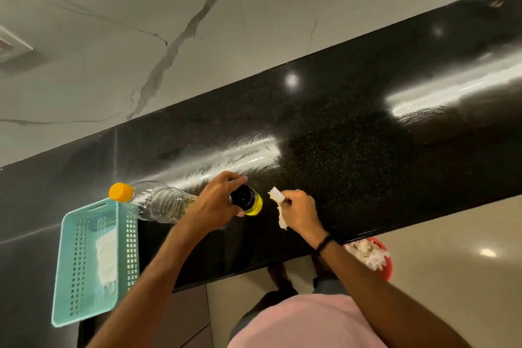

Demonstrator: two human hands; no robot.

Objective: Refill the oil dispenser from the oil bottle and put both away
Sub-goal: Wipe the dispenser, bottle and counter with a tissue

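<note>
The oil dispenser (248,200), a small bottle of yellow oil with a black top, stands on the black counter (353,150). My left hand (214,203) grips it from the left side. Just left of that hand stands the clear plastic oil bottle (154,200) with an orange cap (121,192), nearly empty, partly hidden by my wrist. My right hand (300,213) holds a crumpled white tissue (278,198) a short way right of the dispenser, apart from it.
A teal perforated basket (84,263) with white paper inside sits on the counter at the left, overhanging the front edge. A red bin (380,260) with crumpled tissues stands on the floor below the counter edge at the right. A marble wall rises behind.
</note>
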